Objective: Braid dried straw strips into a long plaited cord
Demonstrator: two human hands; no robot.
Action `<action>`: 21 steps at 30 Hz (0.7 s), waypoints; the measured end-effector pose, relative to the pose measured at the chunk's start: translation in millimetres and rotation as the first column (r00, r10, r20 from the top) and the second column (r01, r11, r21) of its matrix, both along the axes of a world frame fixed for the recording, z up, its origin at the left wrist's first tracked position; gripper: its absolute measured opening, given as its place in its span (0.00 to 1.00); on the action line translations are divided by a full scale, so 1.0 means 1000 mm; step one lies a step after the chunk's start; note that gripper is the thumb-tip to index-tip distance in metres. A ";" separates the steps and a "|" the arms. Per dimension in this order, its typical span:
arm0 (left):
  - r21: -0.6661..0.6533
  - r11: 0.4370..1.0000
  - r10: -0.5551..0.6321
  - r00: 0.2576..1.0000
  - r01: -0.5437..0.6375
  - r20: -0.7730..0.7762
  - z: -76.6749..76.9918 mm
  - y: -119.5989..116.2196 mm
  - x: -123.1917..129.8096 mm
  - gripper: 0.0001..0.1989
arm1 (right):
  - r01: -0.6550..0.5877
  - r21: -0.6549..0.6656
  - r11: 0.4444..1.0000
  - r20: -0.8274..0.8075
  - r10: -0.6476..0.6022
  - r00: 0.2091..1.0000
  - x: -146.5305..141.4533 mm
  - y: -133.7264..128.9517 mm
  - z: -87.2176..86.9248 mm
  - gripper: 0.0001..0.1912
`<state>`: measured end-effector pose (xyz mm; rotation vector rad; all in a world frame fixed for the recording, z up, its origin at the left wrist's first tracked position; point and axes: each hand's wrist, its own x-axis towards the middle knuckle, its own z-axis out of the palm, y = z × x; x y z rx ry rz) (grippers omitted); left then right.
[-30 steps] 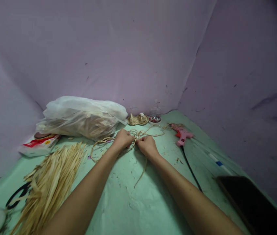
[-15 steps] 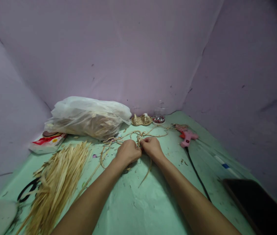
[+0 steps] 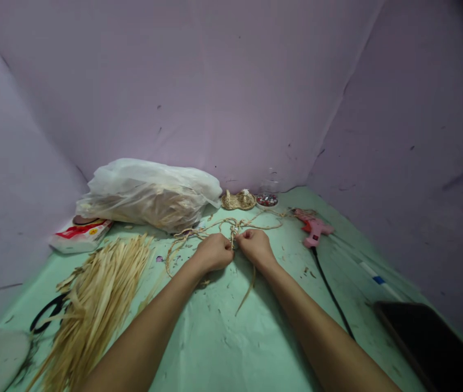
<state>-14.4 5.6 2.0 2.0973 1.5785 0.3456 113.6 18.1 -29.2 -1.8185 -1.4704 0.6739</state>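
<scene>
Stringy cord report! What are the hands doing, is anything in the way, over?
Left hand and right hand closed, pinching cord. Loops spread on table, past and left of hands. Glue gun to right, straw bundle to left, both apart from hands.

Tabletop (image 3: pixel 227 343) between the forearms (image 3: pixel 156 321) offers passage; straw (image 3: pixel 101 299) bars left, glue gun (image 3: pixel 315 231) right.

A pink glue gun (image 3: pixel 315 229) trails a black cord (image 3: pixel 331 291).

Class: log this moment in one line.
left hand: grip closed on cord | right hand: grip closed on cord | glue gun: right of hands | straw strips: left of hands
</scene>
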 end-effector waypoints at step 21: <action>0.271 0.909 0.313 0.948 -0.317 0.059 0.014 0.013 -0.015 0.12 | -0.218 -0.074 0.973 -0.478 0.157 0.864 0.006 -0.021 0.004 0.09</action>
